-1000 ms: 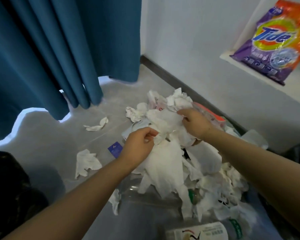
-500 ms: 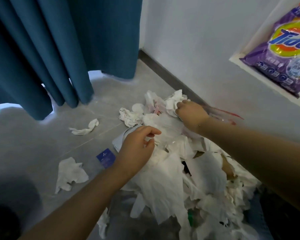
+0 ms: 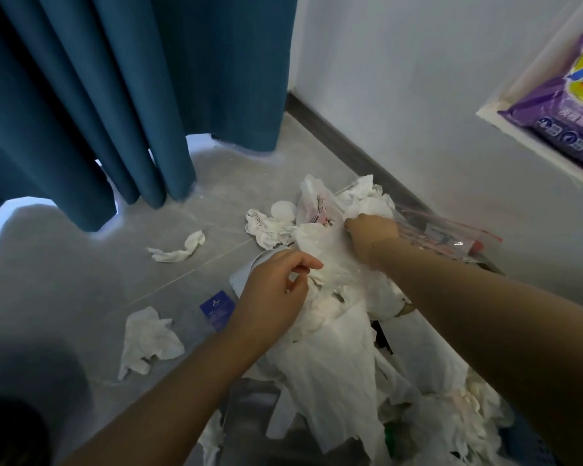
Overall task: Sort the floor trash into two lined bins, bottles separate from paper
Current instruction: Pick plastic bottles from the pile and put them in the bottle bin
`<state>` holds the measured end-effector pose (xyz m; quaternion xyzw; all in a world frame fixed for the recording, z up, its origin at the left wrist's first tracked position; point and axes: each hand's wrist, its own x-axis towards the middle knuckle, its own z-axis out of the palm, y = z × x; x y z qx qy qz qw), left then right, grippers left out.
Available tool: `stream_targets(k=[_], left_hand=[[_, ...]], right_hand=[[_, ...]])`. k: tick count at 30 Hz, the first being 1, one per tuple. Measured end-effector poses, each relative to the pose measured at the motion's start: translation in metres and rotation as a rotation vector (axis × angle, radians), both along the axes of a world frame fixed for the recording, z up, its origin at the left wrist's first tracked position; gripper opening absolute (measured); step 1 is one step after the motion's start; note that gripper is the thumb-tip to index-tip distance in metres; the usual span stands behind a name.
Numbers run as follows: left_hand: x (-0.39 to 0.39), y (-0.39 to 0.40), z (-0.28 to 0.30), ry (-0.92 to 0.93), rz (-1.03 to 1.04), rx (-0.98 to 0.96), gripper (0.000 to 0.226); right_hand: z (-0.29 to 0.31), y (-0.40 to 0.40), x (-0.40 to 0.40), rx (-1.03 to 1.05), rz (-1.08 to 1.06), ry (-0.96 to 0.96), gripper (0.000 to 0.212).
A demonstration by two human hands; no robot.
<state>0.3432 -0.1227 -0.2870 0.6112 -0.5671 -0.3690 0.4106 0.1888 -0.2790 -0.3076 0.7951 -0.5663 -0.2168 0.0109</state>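
The grey floor (image 3: 81,264) is carrying a paper heap (image 3: 334,364) by the wall, two loose tissues (image 3: 179,250) (image 3: 147,341) lying apart from it, and a blue card (image 3: 217,308) lying just beside the heap. A shelf (image 3: 519,136) is bearing a purple bag (image 3: 566,109).

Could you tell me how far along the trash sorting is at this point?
Nothing looks sorted yet; no bin shows clearly. In hand: the left hand and right hand both have a grip on tissue in the big heap of crumpled white paper. Left to do: that heap, two loose white tissues and a small blue card on the grey floor.
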Motion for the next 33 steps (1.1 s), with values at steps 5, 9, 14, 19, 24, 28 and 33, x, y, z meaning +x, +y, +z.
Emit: stream_targets(k=[5, 9, 14, 19, 24, 28, 33], left_hand=[[0.001, 0.004, -0.001, 0.018, 0.007, 0.006, 0.024], [0.0, 0.016, 0.004, 0.046, 0.004, 0.003, 0.028], [0.004, 0.044, 0.012, 0.085, 0.022, 0.037, 0.024], [0.002, 0.076, 0.018, 0.231, 0.103, 0.22, 0.024], [-0.012, 0.1, 0.043, 0.804, 0.092, 0.615, 0.031], [-0.012, 0.124, 0.057, 1.121, 0.101, 0.69, 0.046], [-0.008, 0.154, 0.065, 1.131, 0.109, 0.634, 0.044]], right_hand=[[0.01, 0.006, -0.021, -0.035, 0.009, -0.104, 0.042], [0.02, 0.04, -0.04, -0.066, 0.134, -0.295, 0.061], [0.034, 0.1, -0.057, -0.297, 0.444, -0.573, 0.045], [0.064, 0.152, -0.063, -0.402, 0.55, -0.742, 0.033], [0.074, 0.2, -0.05, -0.476, 0.635, -0.835, 0.024], [0.072, 0.231, -0.041, -0.491, 0.748, -0.834, 0.025], [0.077, 0.258, -0.045, -0.47, 0.913, -0.753, 0.015]])
